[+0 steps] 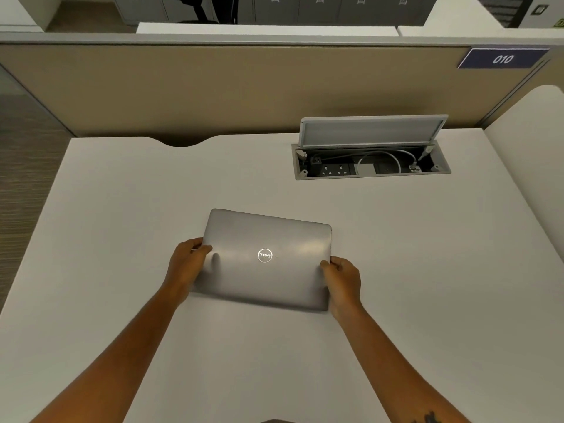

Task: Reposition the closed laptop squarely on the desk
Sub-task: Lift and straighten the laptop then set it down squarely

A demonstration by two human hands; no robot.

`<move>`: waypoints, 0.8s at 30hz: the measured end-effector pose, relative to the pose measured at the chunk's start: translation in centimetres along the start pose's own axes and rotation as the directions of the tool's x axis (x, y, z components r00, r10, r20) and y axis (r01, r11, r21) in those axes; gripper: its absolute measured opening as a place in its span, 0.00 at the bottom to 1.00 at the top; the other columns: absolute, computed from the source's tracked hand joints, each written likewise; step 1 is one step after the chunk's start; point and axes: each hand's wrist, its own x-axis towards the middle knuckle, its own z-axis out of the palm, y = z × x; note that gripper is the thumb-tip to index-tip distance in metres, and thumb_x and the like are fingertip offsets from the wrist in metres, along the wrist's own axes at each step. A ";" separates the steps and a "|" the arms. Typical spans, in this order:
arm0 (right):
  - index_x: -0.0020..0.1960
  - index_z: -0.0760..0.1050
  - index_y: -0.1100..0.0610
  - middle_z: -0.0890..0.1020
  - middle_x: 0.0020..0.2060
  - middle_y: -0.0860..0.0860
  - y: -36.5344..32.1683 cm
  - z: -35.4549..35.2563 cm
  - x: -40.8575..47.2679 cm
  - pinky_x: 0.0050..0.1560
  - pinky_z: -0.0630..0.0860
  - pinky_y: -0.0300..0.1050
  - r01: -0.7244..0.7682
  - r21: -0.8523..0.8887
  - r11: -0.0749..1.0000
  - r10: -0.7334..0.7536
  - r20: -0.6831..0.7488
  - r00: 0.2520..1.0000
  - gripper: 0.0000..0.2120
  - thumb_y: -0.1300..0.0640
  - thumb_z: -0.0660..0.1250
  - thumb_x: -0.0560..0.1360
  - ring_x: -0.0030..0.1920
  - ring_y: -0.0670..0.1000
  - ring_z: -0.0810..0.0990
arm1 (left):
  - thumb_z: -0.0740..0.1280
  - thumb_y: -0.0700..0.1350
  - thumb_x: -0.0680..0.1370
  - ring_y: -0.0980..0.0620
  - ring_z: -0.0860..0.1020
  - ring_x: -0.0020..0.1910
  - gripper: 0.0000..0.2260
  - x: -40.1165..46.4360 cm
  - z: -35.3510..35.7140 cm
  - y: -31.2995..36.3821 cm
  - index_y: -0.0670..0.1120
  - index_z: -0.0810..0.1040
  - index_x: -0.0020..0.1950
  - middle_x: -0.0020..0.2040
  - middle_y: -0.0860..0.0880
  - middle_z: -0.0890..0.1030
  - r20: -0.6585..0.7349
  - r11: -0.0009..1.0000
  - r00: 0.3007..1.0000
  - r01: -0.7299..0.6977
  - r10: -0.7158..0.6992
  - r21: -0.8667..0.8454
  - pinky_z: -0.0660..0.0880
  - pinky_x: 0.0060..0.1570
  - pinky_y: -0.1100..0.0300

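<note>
A closed silver laptop [268, 239] with a round logo lies on the white desk [122, 209], a little skewed, its far edge running down to the right. My left hand [186, 264] grips its left edge, thumb on the lid. At the right edge, near the front corner, my right hand [343, 279] holds on with the thumb on top. Both hands' fingers are hidden under the laptop's sides.
An open cable box [372, 169] with sockets and a white cable is sunk into the desk at the back right, its lid [370, 131] standing up. A beige partition [213, 87] runs behind the desk. A curved notch [183, 141] cuts the desk's back edge.
</note>
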 end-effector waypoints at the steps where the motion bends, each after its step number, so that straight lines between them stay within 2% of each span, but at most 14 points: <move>1: 0.45 0.79 0.62 0.81 0.41 0.53 -0.1 0.1 0.1 0.42 0.71 0.45 -0.004 0.012 1.000 0.004 -0.004 1.000 0.07 0.58 0.68 0.76 0.41 0.53 0.75 | 0.66 0.45 0.82 0.44 0.76 0.61 0.14 0.0 0.0 0.0 0.47 0.80 0.67 0.61 0.48 0.79 0.001 1.000 1.000 0.008 -0.008 -0.018 0.73 0.64 0.49; 4: 0.39 0.76 0.57 0.78 0.39 0.52 -0.3 0.3 0.4 0.42 0.70 0.46 -0.014 0.050 0.999 0.015 -0.021 1.000 0.10 0.55 0.72 0.77 0.41 0.52 0.74 | 0.65 0.44 0.81 0.43 0.77 0.61 0.09 0.0 0.3 -0.1 0.51 0.78 0.60 0.61 0.47 0.80 0.000 0.997 0.999 0.043 -0.044 -0.064 0.73 0.68 0.44; 6: 0.37 0.73 0.55 0.77 0.38 0.53 -0.4 0.5 0.6 0.43 0.70 0.48 -0.021 0.091 0.996 0.024 -0.035 0.999 0.14 0.53 0.73 0.77 0.40 0.53 0.72 | 0.65 0.44 0.81 0.41 0.77 0.62 0.08 0.0 0.4 0.1 0.50 0.78 0.59 0.60 0.47 0.80 -0.009 0.992 0.997 0.077 -0.078 -0.098 0.73 0.69 0.42; 8: 0.38 0.75 0.55 0.77 0.38 0.53 -0.5 0.5 0.9 0.44 0.69 0.49 -0.030 0.128 0.991 0.035 -0.039 0.999 0.14 0.51 0.74 0.77 0.41 0.53 0.73 | 0.65 0.48 0.78 0.40 0.78 0.63 0.10 0.2 0.5 0.1 0.50 0.80 0.58 0.62 0.46 0.82 -0.014 0.981 0.991 0.126 -0.129 -0.145 0.73 0.70 0.41; 13: 0.39 0.76 0.57 0.79 0.40 0.53 -2.3 0.2 2.0 0.46 0.71 0.49 -0.069 0.176 0.982 0.079 -0.045 0.996 0.13 0.52 0.73 0.78 0.42 0.53 0.74 | 0.65 0.55 0.70 0.38 0.78 0.67 0.25 0.9 0.8 -0.3 0.47 0.81 0.64 0.66 0.43 0.82 0.026 0.947 0.980 0.197 -0.197 -0.253 0.73 0.73 0.37; 18: 0.40 0.79 0.57 0.82 0.43 0.52 -4.6 -0.4 3.5 0.51 0.77 0.50 -0.102 0.186 0.977 0.111 -0.041 0.993 0.11 0.52 0.73 0.79 0.45 0.54 0.79 | 0.67 0.54 0.69 0.38 0.78 0.68 0.22 0.8 2.0 0.3 0.47 0.82 0.60 0.66 0.42 0.82 0.043 0.918 0.975 0.220 -0.219 -0.330 0.73 0.73 0.38; 24: 0.37 0.75 0.58 0.80 0.40 0.53 -6.2 -0.9 5.5 0.46 0.72 0.49 -0.055 0.169 0.984 0.065 -0.057 0.996 0.17 0.50 0.71 0.80 0.42 0.54 0.76 | 0.67 0.54 0.70 0.38 0.78 0.68 0.25 1.1 3.6 1.5 0.45 0.82 0.64 0.67 0.42 0.82 0.044 0.919 0.980 0.199 -0.196 -0.341 0.73 0.73 0.39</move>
